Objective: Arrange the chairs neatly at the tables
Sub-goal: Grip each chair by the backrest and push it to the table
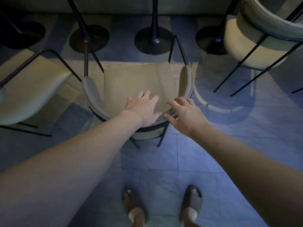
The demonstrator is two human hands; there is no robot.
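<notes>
The tan padded chair with thin black metal legs [136,84] is touched on its curved back by the left hand [144,110], fingers spread wide. The right hand [185,113] is held just above it, fingers wide too.

Open tiled floor [188,161] behind the middle beige curved-back chair with thin black legs [136,82]; both arms reach in unobstructed. Left hand [144,110] and right hand [183,113] spread over its backrest rim. Tight on left: second beige chair [27,95] sits near. Wider floor gap on right before the third cream round-backed chair [255,35]. Ahead, black round pedestal table bases [152,40] block the way forward.
</notes>
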